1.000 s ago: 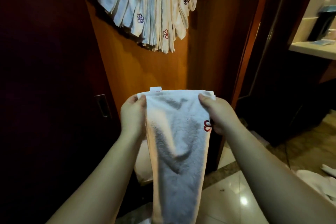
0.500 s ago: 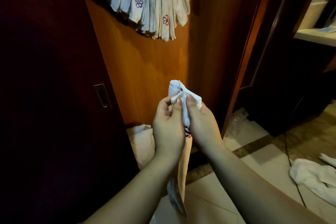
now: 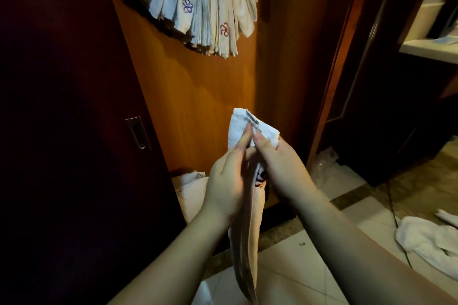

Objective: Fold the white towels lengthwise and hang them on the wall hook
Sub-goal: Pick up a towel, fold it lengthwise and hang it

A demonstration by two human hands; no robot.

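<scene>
Head view, seemingly close, angled downward.

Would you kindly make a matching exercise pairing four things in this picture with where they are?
1. folded towel
2. hung towels
3. crumpled towel
4. door handle

A. on the floor, right
B. high on the wooden wall
C. recessed in the dark door, left
D. pinched between left hand and right hand

Pairs: 1-D, 2-B, 3-A, 4-C

Counted: two hands, left hand and right hand; one held towel; one hanging towel bundle; one floor towel.
</scene>
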